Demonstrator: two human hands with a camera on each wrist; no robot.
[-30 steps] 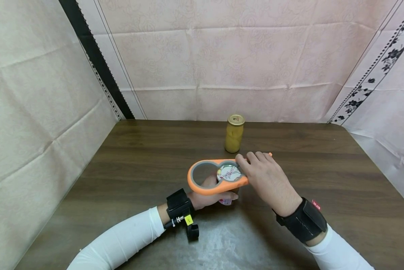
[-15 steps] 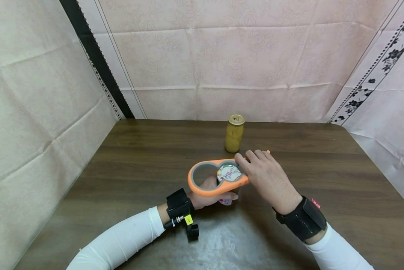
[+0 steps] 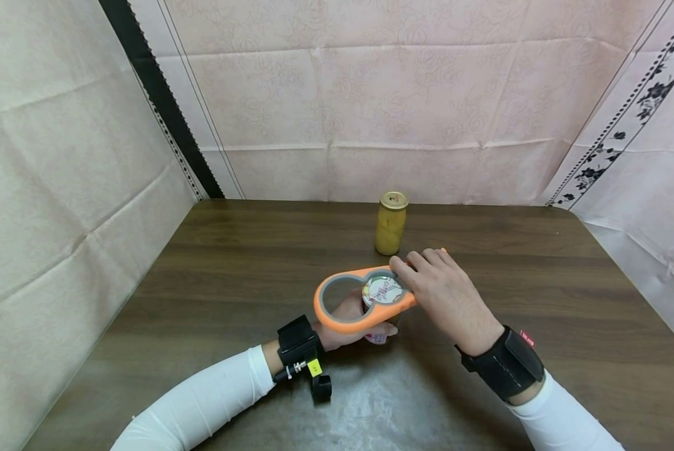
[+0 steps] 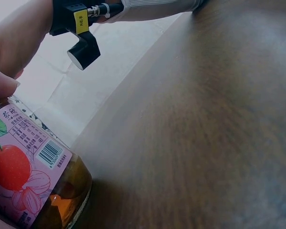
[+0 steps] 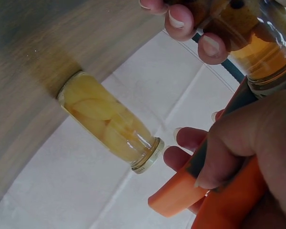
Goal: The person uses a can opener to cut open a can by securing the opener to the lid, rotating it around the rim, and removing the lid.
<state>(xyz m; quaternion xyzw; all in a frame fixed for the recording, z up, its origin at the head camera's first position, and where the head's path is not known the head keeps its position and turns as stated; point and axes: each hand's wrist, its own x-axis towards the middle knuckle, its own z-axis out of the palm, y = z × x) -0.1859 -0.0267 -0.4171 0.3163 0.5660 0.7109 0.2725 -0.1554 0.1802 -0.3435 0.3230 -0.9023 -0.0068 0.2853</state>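
Note:
My left hand (image 3: 339, 335) grips a glass jar (image 4: 31, 162) of fruit with a pink label near the middle of the table. Around the jar's printed lid (image 3: 383, 289) sits an orange jar opener (image 3: 342, 327) with a grey inner lining and two joined round openings. The lid shows in the opening nearer the handles; through the other, part of my left hand is visible. My right hand (image 3: 446, 297) holds the opener's handles (image 5: 174, 195), its fingers wrapped around them. In the right wrist view, left fingertips (image 5: 212, 47) press against the jar's glass.
A second jar (image 3: 390, 228) stands upright behind the opener, with yellow fruit pieces (image 5: 105, 119) inside and a gold lid. The brown wooden table (image 3: 247, 250) ends at pale patterned cloth (image 3: 416, 125) at the back. More cloth hangs on both sides.
My right hand has swung the handles slightly away from me, turning the opener a little counterclockwise, its far left end shifting nearer. My left hand stays in place around the jar.

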